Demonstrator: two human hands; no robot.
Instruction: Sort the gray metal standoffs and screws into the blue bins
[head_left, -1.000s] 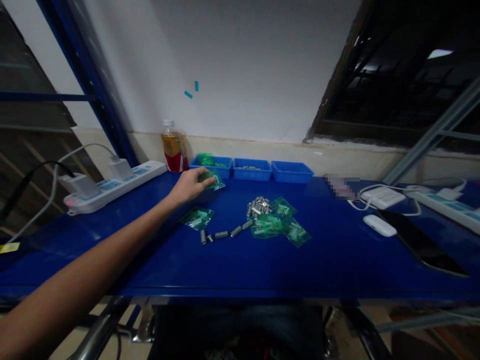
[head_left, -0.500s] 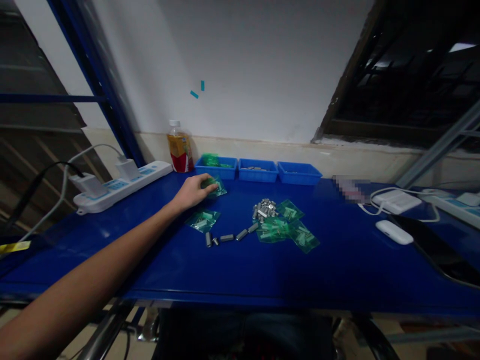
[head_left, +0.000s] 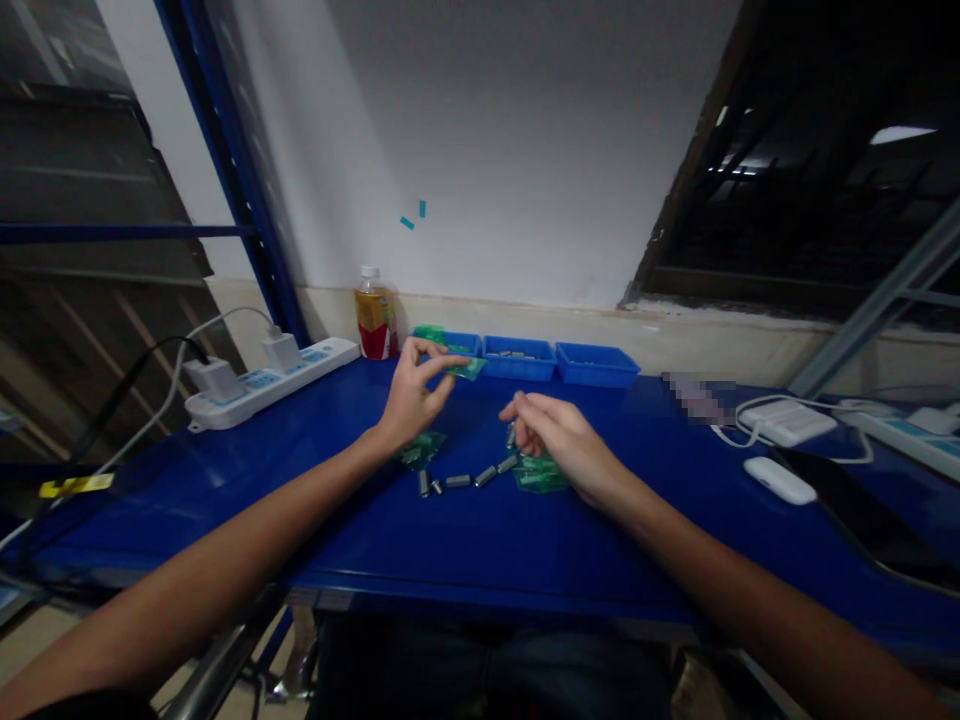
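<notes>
My left hand [head_left: 417,395] is raised above the blue table, thumb and fingers pinching the edge of a small green plastic bag [head_left: 471,369]. Below its wrist lies another green bag [head_left: 424,448] with metal pieces inside. My right hand [head_left: 559,435] hovers with fingertips pressed together over the pile of small metal parts [head_left: 511,437], most of which it covers; whatever it pinches is too small to make out. Beneath that hand more green bags [head_left: 538,478] are partly hidden. A hex standoff [head_left: 424,484], a short screw [head_left: 437,487] and several more standoffs [head_left: 457,481] form a loose row in front.
Three blue trays stand along the wall: the left one [head_left: 463,343] with green bags, the middle one [head_left: 517,372] with metal parts, and the right one [head_left: 596,367]. A drink bottle [head_left: 375,318] and power strip [head_left: 274,385] are left; a white case [head_left: 780,480] and phone [head_left: 862,520] right.
My right hand has come into view over the metal pile and bags. My left hand has lifted off the table with the green bag in its fingers. The view has shifted slightly.
</notes>
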